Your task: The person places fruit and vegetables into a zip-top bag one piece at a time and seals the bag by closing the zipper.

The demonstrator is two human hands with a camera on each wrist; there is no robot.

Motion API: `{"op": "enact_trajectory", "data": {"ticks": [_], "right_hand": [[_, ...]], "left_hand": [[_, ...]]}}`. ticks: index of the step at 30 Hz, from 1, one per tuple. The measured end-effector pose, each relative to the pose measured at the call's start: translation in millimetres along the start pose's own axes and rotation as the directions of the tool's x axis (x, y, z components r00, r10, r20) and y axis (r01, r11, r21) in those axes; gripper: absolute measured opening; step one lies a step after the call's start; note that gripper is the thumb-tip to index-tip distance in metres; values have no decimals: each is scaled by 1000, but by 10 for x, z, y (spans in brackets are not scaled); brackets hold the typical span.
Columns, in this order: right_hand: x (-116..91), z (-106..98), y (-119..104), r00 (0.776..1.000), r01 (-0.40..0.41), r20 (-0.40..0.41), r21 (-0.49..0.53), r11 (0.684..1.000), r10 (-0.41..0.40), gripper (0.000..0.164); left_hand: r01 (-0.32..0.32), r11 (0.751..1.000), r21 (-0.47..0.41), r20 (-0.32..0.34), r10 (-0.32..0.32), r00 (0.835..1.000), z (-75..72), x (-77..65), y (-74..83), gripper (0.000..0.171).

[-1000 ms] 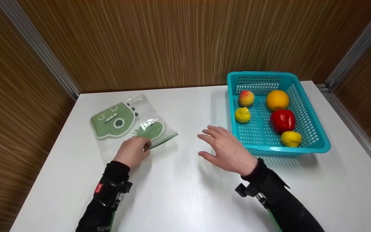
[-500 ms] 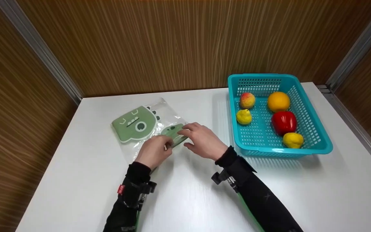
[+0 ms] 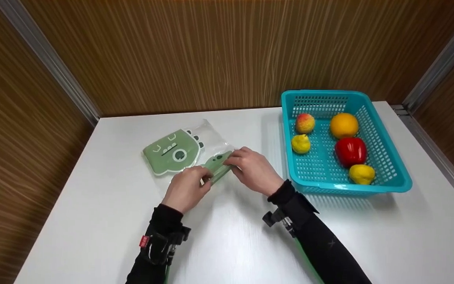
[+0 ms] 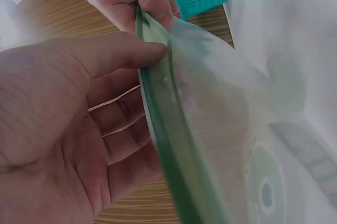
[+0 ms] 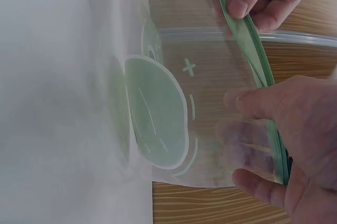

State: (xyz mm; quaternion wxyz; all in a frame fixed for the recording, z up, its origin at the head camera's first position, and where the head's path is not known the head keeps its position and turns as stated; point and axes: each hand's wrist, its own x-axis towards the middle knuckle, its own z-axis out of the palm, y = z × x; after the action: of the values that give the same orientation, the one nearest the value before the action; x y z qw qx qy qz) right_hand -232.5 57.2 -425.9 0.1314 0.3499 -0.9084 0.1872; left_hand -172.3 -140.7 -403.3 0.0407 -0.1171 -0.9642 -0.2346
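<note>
A clear zip bag (image 3: 172, 154) with a green cartoon dinosaur print lies on the white table, its zip edge raised toward me. My left hand (image 3: 187, 187) pinches that edge between thumb and fingers. Farther along the same edge, my right hand (image 3: 256, 171) grips the bag too. In the left wrist view, the thumb presses on the green zip strip (image 4: 167, 145), with the fingers behind it. The right wrist view shows fingers through the clear film, near a green printed oval (image 5: 158, 116). Whether the zip is apart between the hands, I cannot tell.
To the right stands a turquoise basket (image 3: 317, 167). It holds a peach (image 3: 305, 123), an orange (image 3: 344, 126), a red bell pepper (image 3: 351, 152) and two yellow fruits, one a lemon-like fruit (image 3: 361, 174). Brown wood-grain panels (image 3: 227, 55) enclose the table's back and sides.
My left hand has drawn the bag to the right. My right hand, spread above the table a second ago, has moved left and taken hold of the bag's zip edge.
</note>
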Motion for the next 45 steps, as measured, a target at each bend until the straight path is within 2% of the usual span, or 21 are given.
{"op": "enact_trajectory", "data": {"ticks": [6, 11, 16, 21, 24, 29, 32, 36, 40, 45], "right_hand": [[-7, -36, 49, 996, -68, -55, 17, 998, 69, 18], [-14, -46, 47, 978, -171, -116, 44, 984, 175, 22], [-13, -33, 5, 938, -272, -192, 113, 956, 289, 45], [-5, -36, -29, 890, -370, -197, 216, 904, 412, 76], [-3, -48, -43, 866, -409, -189, 268, 872, 463, 80], [-2, -53, -58, 837, -428, -205, 331, 841, 507, 72], [-6, -54, -66, 844, -417, -197, 342, 842, 499, 55], [-10, -54, -83, 883, -369, -153, 355, 859, 443, 23], [-22, -35, -95, 915, -317, -132, 347, 883, 381, 21], [-30, -16, -91, 922, -294, -147, 332, 896, 357, 23]], "left_hand": [[-19, 999, 30, 11, 19, 1000, -51, -19, -37, 6], [-12, 1000, 8, -2, 12, 1000, -14, -11, -74, 6], [20, 1000, 1, -49, -20, 999, 15, 6, -77, 8], [33, 999, -16, -72, -34, 997, 31, 29, -48, 7], [26, 999, -23, -79, -27, 997, 39, 34, -29, 6], [30, 999, -19, -87, -31, 996, 56, 26, -19, 5], [17, 1000, -14, -93, -18, 995, 67, 24, -13, 5], [-2, 1000, -8, -105, 1, 994, 86, 24, 6, 5], [-22, 1000, 10, -104, 23, 994, 107, 19, 32, 4], [-45, 999, 21, -114, 48, 992, 119, 22, 55, 5]]}}
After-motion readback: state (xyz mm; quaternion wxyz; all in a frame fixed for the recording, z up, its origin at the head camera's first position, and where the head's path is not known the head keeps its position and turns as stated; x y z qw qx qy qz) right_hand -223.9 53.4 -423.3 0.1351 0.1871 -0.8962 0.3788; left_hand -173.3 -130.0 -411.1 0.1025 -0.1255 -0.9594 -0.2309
